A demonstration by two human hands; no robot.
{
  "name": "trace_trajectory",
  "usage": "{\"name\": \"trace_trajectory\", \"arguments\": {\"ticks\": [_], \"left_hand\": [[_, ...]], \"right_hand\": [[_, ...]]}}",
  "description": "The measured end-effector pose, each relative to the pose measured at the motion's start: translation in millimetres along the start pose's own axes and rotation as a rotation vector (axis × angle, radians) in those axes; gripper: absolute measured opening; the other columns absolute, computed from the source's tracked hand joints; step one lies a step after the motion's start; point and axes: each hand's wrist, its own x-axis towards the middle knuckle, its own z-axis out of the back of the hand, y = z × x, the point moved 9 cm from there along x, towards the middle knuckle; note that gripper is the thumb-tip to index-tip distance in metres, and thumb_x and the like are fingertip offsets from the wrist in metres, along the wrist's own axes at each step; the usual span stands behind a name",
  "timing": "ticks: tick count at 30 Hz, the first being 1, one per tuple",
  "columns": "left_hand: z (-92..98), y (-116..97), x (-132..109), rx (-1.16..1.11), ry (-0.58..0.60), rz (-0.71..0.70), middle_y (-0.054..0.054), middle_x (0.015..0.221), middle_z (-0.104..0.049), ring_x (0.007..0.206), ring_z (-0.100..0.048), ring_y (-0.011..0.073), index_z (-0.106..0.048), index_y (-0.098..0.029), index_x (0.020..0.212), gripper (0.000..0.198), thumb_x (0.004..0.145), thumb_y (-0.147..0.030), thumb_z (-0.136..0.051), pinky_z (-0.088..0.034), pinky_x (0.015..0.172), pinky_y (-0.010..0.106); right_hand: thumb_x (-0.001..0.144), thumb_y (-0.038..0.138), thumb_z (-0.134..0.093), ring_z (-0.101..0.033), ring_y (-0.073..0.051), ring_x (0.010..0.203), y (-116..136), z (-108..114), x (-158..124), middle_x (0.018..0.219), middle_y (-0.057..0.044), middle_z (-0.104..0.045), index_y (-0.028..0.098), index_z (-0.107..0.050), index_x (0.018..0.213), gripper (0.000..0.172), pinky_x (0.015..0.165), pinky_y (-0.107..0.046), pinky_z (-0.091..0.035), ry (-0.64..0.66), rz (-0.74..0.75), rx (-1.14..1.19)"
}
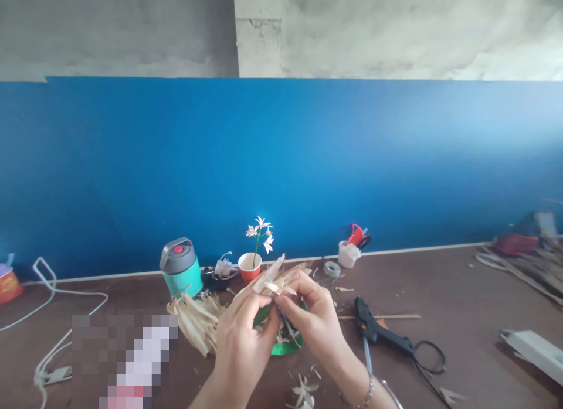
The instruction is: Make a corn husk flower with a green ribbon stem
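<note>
Above the brown table (422, 280), the left hand (245, 327) and the right hand (315, 315) are near each other. From them, the turquoise jar (180, 274) stands at ten o'clock, and the black glue gun (387, 336) lies at three o'clock. The pale flower (280, 288) is between them, pinched by both hands.

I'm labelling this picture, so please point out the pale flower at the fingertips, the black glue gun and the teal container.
Pale flower (278, 287): head view, on its petals.
Black glue gun (377, 331): head view, on its body.
Teal container (183, 282): head view, on its side.
</note>
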Motion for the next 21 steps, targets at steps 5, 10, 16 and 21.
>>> {"name": "trace_trajectory", "arguments": {"ticks": [5,10,16,21], "left_hand": [[3.5,-2,0,-0.051,-0.066,-0.008,0.001,0.068,-0.063,0.065,-0.061,0.0135,-0.061,-0.017,0.073,0.008,0.081,-0.014,-0.06,-0.046,0.063,0.021],[-8.2,13,8,-0.358,0.081,0.215,-0.001,0.065,-0.06,0.061,-0.055,0.0124,-0.06,-0.017,0.067,0.014,0.081,-0.017,-0.058,-0.044,0.059,0.021],[-32.7,25,3,-0.765,0.326,0.443,-0.002,0.061,-0.051,0.058,-0.043,0.0104,-0.056,-0.015,0.061,0.022,0.076,-0.026,-0.068,-0.037,0.055,0.021],[-55.0,27,-10,-0.944,0.531,0.584,-0.003,0.058,-0.044,0.054,-0.032,0.0082,-0.049,-0.015,0.06,0.031,0.072,-0.032,-0.073,-0.028,0.05,0.021]], "right_hand": [[0.082,0.024,-0.06,-0.045,-0.013,0.062,24,3,-14,0.064,0.001,-0.048,0.017,-0.055,0.062,0.022,0.058,-0.026,-0.035,-0.152,0.234,-0.15],[0.079,0.027,-0.066,-0.047,-0.013,0.067,8,-1,-5,0.07,0.0,-0.052,0.017,-0.058,0.064,0.019,0.065,-0.027,-0.038,-0.04,0.072,0.022],[0.068,0.028,-0.079,-0.052,-0.012,0.073,-10,-21,-1,0.076,0.0,-0.056,0.019,-0.074,0.072,0.011,0.068,-0.024,-0.04,0.334,-0.247,0.498],[0.065,0.021,-0.082,-0.053,-0.01,0.07,-18,-27,-3,0.073,0.001,-0.059,0.02,-0.075,0.067,0.007,0.065,-0.023,-0.041,0.442,-0.336,0.608]]}}
